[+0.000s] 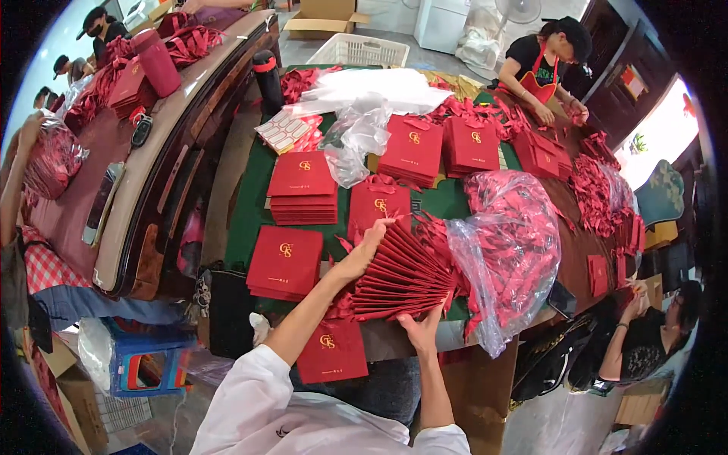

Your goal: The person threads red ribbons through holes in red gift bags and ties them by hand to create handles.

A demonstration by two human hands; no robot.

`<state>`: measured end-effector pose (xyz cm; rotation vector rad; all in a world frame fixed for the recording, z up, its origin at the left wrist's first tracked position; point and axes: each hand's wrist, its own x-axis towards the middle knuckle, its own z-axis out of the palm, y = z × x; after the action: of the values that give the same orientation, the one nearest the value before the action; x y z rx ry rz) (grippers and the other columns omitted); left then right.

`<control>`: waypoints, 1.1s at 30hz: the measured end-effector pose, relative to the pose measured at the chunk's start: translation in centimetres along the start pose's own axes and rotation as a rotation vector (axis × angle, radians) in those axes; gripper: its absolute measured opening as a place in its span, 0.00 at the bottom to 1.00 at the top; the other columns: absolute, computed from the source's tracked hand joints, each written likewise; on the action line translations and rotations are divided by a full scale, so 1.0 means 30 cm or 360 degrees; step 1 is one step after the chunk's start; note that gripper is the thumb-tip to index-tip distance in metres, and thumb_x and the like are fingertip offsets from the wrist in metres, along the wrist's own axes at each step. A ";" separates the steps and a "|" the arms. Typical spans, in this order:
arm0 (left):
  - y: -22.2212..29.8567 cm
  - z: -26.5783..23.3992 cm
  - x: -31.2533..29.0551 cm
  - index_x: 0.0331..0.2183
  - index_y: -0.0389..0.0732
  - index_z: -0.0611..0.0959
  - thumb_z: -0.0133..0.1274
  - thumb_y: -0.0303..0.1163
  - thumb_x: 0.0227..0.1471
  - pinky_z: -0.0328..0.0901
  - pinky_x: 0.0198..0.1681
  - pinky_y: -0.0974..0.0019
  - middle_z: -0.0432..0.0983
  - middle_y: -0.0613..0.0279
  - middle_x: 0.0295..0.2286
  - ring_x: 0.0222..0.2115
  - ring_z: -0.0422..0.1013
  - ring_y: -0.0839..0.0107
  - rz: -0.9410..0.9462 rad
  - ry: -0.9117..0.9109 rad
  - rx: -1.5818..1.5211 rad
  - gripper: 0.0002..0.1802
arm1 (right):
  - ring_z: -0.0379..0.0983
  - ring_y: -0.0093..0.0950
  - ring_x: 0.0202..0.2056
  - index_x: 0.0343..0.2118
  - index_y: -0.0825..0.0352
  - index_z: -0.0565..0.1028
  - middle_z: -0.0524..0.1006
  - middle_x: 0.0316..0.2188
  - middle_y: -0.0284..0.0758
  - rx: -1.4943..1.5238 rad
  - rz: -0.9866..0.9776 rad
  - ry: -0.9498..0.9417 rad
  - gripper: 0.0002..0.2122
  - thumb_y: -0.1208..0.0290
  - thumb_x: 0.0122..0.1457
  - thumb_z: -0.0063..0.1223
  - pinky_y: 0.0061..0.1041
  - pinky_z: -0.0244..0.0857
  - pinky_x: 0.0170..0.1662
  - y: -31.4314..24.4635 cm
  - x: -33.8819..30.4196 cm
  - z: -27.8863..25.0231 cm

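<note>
The counter (244,201) fills the middle of the frame; green surface shows along its left edge, with a smaller green patch between the centre stacks and the sack. That clear plastic sack (517,254), stuffed with red ribbons, lies right of centre. A fan of folded red bags (398,277) spreads at the centre, near the counter's front edge. Red bag stacks (284,262) stand left of it and above. A single red bag (331,353) at lower centre juts past that edge. The left hand (367,252) grips the fan's upper left, the right hand (423,326) its lower right. Gold emblems (305,166) top fine, unreadable print.
</note>
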<state>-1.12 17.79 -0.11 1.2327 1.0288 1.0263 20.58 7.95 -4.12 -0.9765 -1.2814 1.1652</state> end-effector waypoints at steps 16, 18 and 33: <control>0.034 0.057 -0.026 0.58 0.44 0.67 0.26 0.57 0.68 0.47 0.62 0.62 0.66 0.58 0.51 0.54 0.58 0.66 0.0098 0.0056 -0.0508 0.33 | 0.51 0.34 0.65 0.68 0.70 0.30 0.50 0.67 0.44 -0.0173 -0.0093 0.0153 0.65 0.65 0.40 0.78 0.36 0.45 0.68 -0.010 -0.021 0.019; -0.006 0.053 -0.025 0.57 0.42 0.68 0.26 0.55 0.69 0.51 0.60 0.63 0.67 0.58 0.50 0.52 0.61 0.67 0.0140 0.0226 -0.0298 0.31 | 0.57 0.34 0.62 0.68 0.70 0.35 0.56 0.64 0.42 0.0060 0.0001 0.0226 0.62 0.67 0.40 0.78 0.36 0.50 0.66 -0.031 -0.022 0.054; 0.080 0.022 -0.227 0.65 0.36 0.55 0.23 0.60 0.66 0.38 0.69 0.61 0.49 0.52 0.66 0.67 0.43 0.62 0.0304 0.0364 -0.0100 0.42 | 0.64 0.31 0.55 0.64 0.68 0.50 0.65 0.56 0.39 0.0150 -0.0113 0.0294 0.53 0.64 0.38 0.79 0.34 0.59 0.60 -0.033 0.007 0.052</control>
<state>-2.14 11.16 2.64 1.1981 1.0581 1.3626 19.11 7.84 -2.99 -0.9387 -1.0958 1.0460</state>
